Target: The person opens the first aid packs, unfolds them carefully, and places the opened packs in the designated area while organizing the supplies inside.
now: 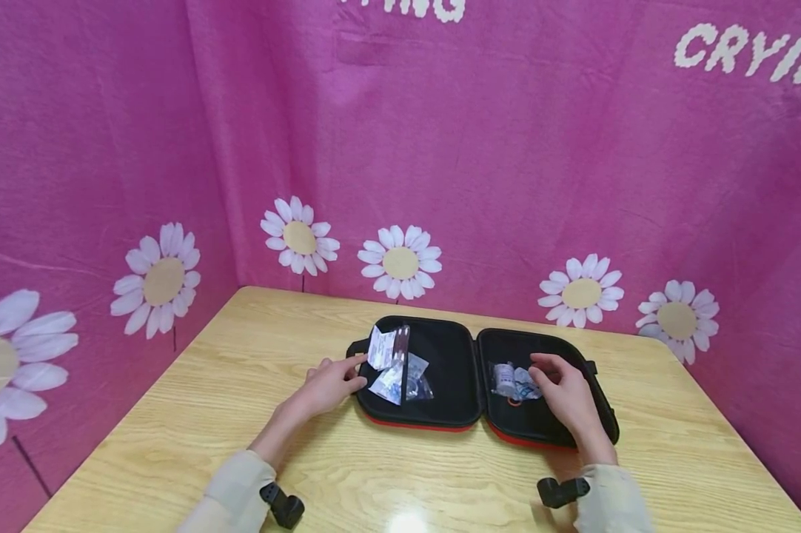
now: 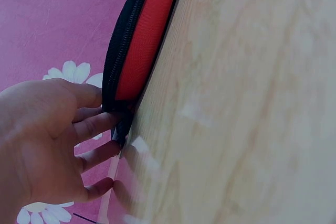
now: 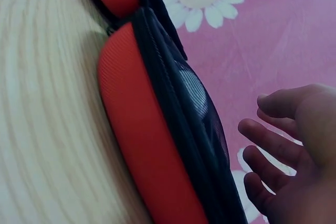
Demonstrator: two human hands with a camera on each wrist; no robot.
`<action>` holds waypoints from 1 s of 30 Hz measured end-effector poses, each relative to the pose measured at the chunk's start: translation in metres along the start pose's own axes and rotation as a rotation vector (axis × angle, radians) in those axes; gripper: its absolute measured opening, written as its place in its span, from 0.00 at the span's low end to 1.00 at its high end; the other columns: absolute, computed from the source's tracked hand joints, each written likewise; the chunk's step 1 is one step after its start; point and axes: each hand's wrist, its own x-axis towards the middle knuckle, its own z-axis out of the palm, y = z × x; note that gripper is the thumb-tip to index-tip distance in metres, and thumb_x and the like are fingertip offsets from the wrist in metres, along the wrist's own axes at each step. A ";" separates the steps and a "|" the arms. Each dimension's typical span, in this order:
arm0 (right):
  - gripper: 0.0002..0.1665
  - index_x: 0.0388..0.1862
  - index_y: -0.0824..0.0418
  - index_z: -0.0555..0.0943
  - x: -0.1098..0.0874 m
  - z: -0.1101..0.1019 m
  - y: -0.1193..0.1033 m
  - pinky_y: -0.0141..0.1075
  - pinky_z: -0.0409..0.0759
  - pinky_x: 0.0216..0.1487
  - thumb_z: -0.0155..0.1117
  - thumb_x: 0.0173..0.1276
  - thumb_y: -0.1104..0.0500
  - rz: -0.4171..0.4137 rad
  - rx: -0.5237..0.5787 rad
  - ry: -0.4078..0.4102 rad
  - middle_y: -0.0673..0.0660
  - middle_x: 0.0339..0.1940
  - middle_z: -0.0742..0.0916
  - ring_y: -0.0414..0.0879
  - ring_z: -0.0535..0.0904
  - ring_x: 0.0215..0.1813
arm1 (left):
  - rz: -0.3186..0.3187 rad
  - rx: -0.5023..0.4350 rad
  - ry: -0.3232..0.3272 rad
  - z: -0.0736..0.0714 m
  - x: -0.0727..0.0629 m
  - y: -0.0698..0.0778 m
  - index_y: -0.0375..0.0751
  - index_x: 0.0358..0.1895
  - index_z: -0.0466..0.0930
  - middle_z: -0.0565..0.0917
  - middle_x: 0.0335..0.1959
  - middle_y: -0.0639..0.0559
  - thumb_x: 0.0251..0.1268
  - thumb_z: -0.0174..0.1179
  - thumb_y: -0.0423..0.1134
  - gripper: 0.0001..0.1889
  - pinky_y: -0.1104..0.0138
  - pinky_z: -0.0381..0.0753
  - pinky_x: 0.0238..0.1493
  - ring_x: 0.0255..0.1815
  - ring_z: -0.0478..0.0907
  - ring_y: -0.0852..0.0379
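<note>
A zip case [image 1: 443,370], black inside and red outside, lies spread open on the table. My left hand [image 1: 330,386] is at its left edge; in the left wrist view the thumb and fingertips [image 2: 107,148] meet the black rim near a corner. White-printed packets [image 1: 389,363] and a smaller clear packet [image 1: 419,389] lie in the left half. The right half holds a small white bottle [image 1: 504,379], a clear bag [image 1: 525,385] and an orange ring [image 1: 514,403], seemingly under mesh. Above that half hovers my right hand [image 1: 563,392], fingers loosely bent, holding nothing.
The wooden table [image 1: 407,474] runs up to a pink cloth backdrop [image 1: 474,185] printed with daisies, at the back and both sides. Small black cameras [image 1: 283,507] sit on both wrists over the sleeves. The case's two halves join at a hinge in the middle.
</note>
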 end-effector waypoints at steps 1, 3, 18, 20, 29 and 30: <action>0.20 0.61 0.63 0.79 0.000 0.002 -0.002 0.32 0.75 0.46 0.59 0.74 0.56 -0.004 0.004 -0.004 0.64 0.52 0.86 0.51 0.80 0.48 | 0.000 0.000 -0.001 0.000 0.000 0.000 0.46 0.71 0.72 0.82 0.34 0.59 0.71 0.58 0.44 0.26 0.51 0.60 0.49 0.42 0.68 0.54; 0.20 0.60 0.63 0.79 0.000 0.005 -0.006 0.32 0.75 0.46 0.60 0.73 0.57 -0.014 0.013 -0.012 0.63 0.51 0.86 0.50 0.80 0.46 | -0.001 -0.004 0.000 0.000 0.000 0.000 0.46 0.71 0.71 0.82 0.34 0.59 0.71 0.58 0.44 0.26 0.51 0.59 0.49 0.42 0.68 0.54; 0.19 0.59 0.65 0.79 -0.004 0.027 -0.029 0.32 0.83 0.34 0.61 0.72 0.59 -0.025 0.164 -0.092 0.65 0.51 0.85 0.51 0.80 0.42 | -0.007 0.016 -0.008 0.000 0.000 -0.001 0.49 0.70 0.73 0.81 0.34 0.59 0.72 0.57 0.44 0.25 0.52 0.60 0.48 0.41 0.66 0.55; 0.18 0.57 0.64 0.81 -0.003 0.032 -0.034 0.32 0.81 0.36 0.62 0.71 0.59 -0.057 0.133 -0.083 0.63 0.48 0.86 0.50 0.81 0.42 | -0.017 0.016 -0.008 0.000 -0.001 -0.001 0.50 0.70 0.73 0.81 0.34 0.59 0.72 0.57 0.44 0.24 0.53 0.60 0.48 0.41 0.66 0.55; 0.16 0.54 0.60 0.83 0.001 0.056 -0.066 0.39 0.77 0.48 0.65 0.69 0.60 -0.175 0.069 -0.132 0.57 0.45 0.88 0.47 0.80 0.42 | 0.003 0.005 0.018 0.000 0.000 0.001 0.44 0.70 0.72 0.82 0.36 0.58 0.70 0.59 0.43 0.27 0.48 0.61 0.51 0.43 0.68 0.54; 0.16 0.54 0.60 0.83 0.001 0.058 -0.070 0.39 0.77 0.47 0.66 0.68 0.59 -0.186 0.069 -0.142 0.57 0.45 0.88 0.46 0.79 0.42 | 0.003 0.003 0.019 0.000 0.000 0.002 0.44 0.70 0.72 0.82 0.36 0.58 0.69 0.59 0.43 0.27 0.48 0.61 0.52 0.43 0.69 0.54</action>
